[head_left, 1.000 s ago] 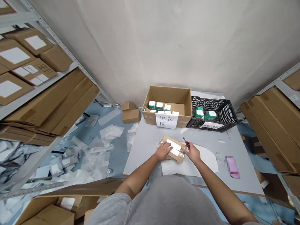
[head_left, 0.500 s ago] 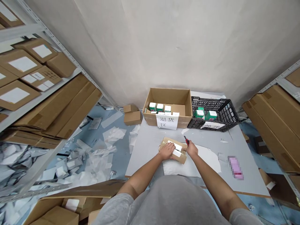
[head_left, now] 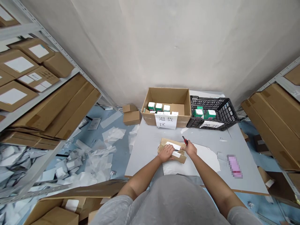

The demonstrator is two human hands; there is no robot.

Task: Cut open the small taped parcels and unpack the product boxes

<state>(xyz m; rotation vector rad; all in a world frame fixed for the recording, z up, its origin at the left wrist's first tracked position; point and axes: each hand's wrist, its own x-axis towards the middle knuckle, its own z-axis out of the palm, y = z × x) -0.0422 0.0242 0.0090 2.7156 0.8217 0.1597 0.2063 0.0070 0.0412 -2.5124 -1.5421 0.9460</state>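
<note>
A flat brown cardboard parcel (head_left: 172, 150) with tape and white labels lies on the grey table top (head_left: 145, 156). My left hand (head_left: 166, 153) presses down on its top. My right hand (head_left: 190, 148) grips a red-and-black utility knife (head_left: 185, 141) at the parcel's right end, with the blade hidden or too small to see. A white sheet (head_left: 199, 162) lies under and beside the parcel.
An open carton (head_left: 166, 107) of green-and-white boxes and a black plastic crate (head_left: 212, 112) stand at the table's far edge. A blurred pink object (head_left: 234, 166) lies to the right. Cartons fill shelves on both sides, and white scraps (head_left: 93, 162) litter the floor.
The parcel has turned a little and now lies flatter across the view. My right hand and the knife have moved left, closer to the parcel.
</note>
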